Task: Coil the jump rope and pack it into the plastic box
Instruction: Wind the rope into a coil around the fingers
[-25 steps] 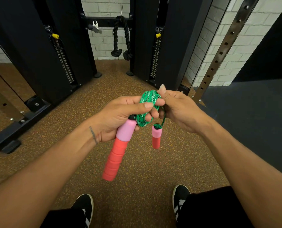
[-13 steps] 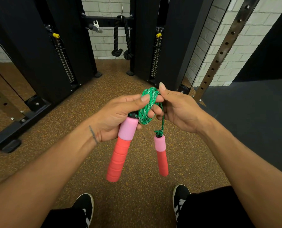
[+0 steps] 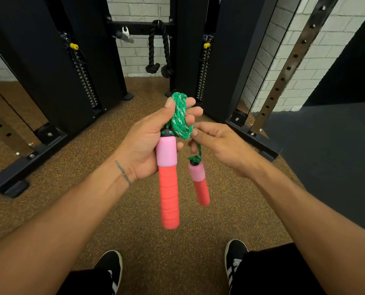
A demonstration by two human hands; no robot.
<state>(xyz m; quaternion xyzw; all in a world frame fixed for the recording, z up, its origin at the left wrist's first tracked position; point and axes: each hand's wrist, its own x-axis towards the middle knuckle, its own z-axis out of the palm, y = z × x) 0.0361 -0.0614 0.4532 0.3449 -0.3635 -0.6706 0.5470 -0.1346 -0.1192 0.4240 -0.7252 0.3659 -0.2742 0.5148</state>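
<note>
The green jump rope is wound into a tight coil, held upright in my left hand, thumb on one side and fingers on the other. One pink-and-red handle hangs down from that hand along the palm. The second, smaller-looking handle dangles on a short length of rope under my right hand, whose fingertips pinch the rope just below the coil. No plastic box is in view.
I stand on brown speckled rubber floor; my two black shoes show at the bottom. Black cable-machine columns with weight stacks stand ahead, a black rope attachment hangs between them. A dark mat lies right.
The coil has turned upright in my left hand. My right hand has slid from the top of the coil down to the rope below it, and the second handle now hangs lower.
</note>
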